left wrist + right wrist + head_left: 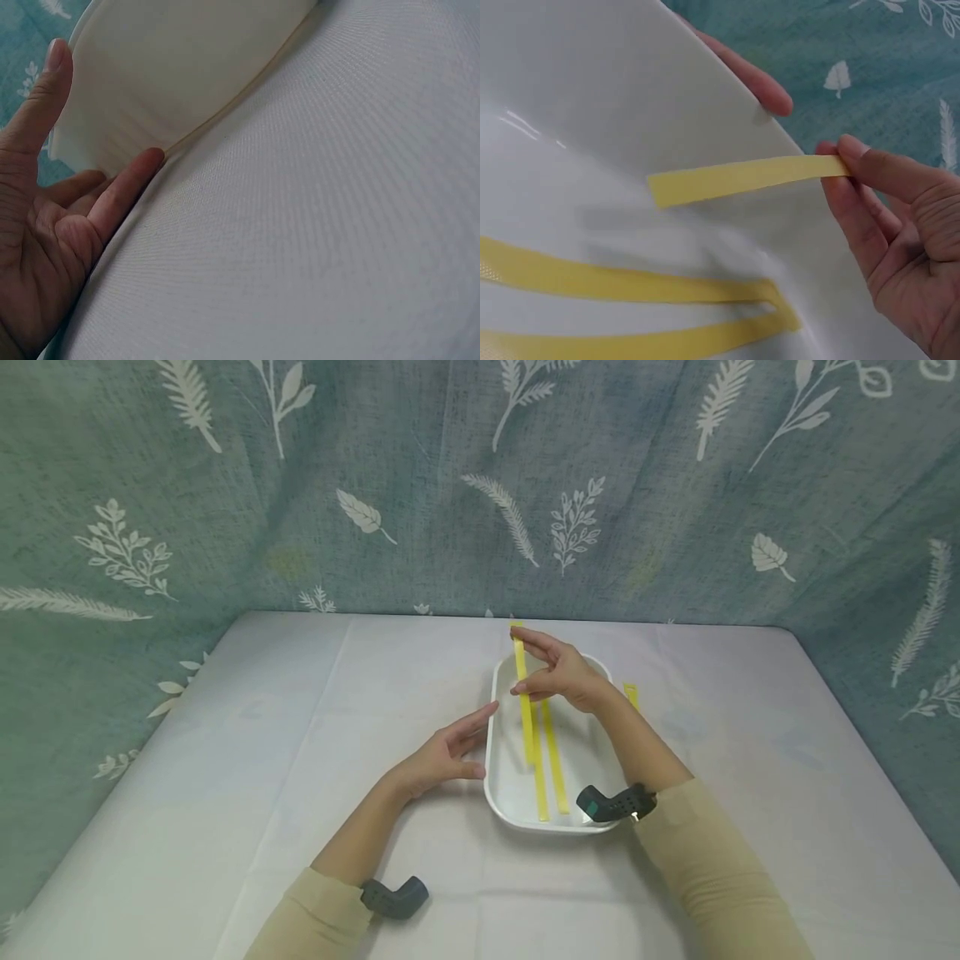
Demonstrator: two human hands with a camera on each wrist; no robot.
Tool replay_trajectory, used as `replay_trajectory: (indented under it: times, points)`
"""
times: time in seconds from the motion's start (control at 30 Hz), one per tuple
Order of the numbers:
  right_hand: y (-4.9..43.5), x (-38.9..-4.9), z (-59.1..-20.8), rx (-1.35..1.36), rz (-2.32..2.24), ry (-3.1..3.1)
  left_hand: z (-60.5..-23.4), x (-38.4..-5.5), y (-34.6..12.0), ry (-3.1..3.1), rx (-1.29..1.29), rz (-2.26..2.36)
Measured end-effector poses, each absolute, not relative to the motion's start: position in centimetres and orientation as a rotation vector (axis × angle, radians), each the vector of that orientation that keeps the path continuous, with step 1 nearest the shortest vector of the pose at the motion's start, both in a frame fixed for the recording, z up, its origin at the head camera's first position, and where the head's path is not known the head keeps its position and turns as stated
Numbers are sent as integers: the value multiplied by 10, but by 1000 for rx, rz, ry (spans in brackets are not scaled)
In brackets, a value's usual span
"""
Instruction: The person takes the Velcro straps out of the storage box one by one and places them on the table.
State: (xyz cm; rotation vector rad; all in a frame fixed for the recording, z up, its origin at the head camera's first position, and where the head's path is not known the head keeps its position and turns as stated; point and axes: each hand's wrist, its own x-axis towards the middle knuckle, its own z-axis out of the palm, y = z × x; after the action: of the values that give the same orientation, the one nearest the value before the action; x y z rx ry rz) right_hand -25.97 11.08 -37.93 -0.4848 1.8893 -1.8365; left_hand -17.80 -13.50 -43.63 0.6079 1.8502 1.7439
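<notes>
A white tray (587,760) with rounded corners and a raised rim stands on the table. My right hand (564,677) pinches a yellow strip (735,178) between thumb and fingers, its free end hanging over the tray's inside. Two more yellow strips (557,768) lie lengthwise on the tray floor, their far ends close together in the right wrist view. On the tray's left, my left hand (442,756) has its fingers extended, with fingertips (154,157) against the outer wall and the thumb near the rim.
Another yellow strip (631,695) shows to the right of the tray, partly hidden by my right forearm. White cloth (360,693) covers the table. A blue-green curtain (420,485) with pale leaf prints hangs along the far edge and both sides.
</notes>
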Motion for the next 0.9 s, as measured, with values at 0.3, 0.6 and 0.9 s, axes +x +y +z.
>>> replay_trajectory:
  times: [0.3, 0.6, 0.9]
  points:
    - [119, -259, -372, -575, -1779, 1838, -437, -177, -136, 1887, 591, 1728]
    - [129, -257, -352, -605, -1763, 1880, -437, -177, -135, 1897, 595, 1729]
    - [148, -256, -342, -608, -1765, 1934, -436, -176, -135, 1905, 585, 1734]
